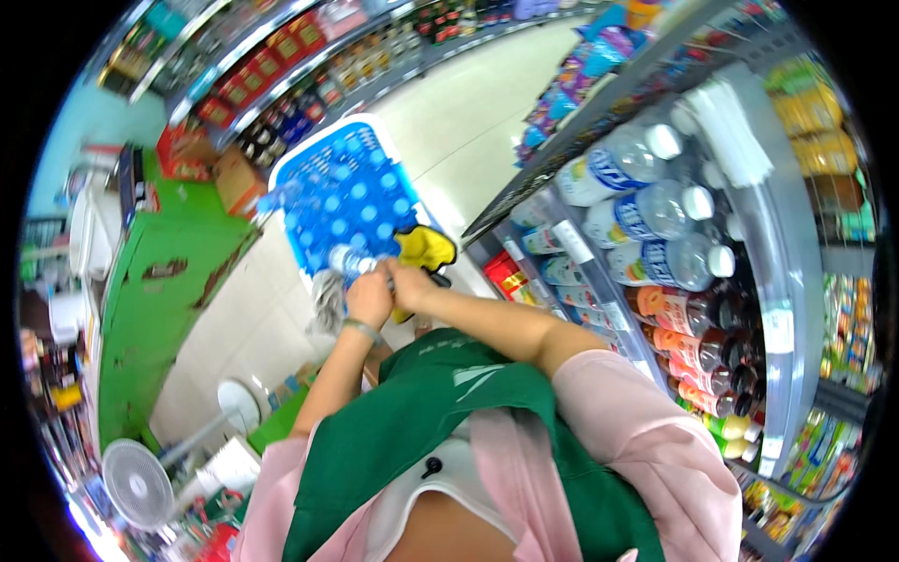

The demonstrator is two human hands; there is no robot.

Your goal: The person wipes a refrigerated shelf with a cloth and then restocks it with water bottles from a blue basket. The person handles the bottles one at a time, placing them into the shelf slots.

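Observation:
My left hand [369,301] and my right hand [411,284] are close together at the near end of a blue cart deck [358,190] with white dots and a white rim. Both have curled fingers, and a small dark part shows between them. A clear plastic bottle [345,260] with a label reaches up to the fingers; blur hides whether either hand grips it. Beside my right hand lies a yellow and black glove or cloth [427,247]. Grey fabric [326,303] hangs by my left hand. Another clear bottle [284,195] lies at the deck's left edge.
A worn green counter [165,246] stands left, with cardboard boxes [239,179] at its end. On the right, a shelf holds large drink bottles [628,161]. Bagged snacks [579,70] hang nearby. Bottle shelves [351,70] line the back. A white fan [137,485] stands lower left.

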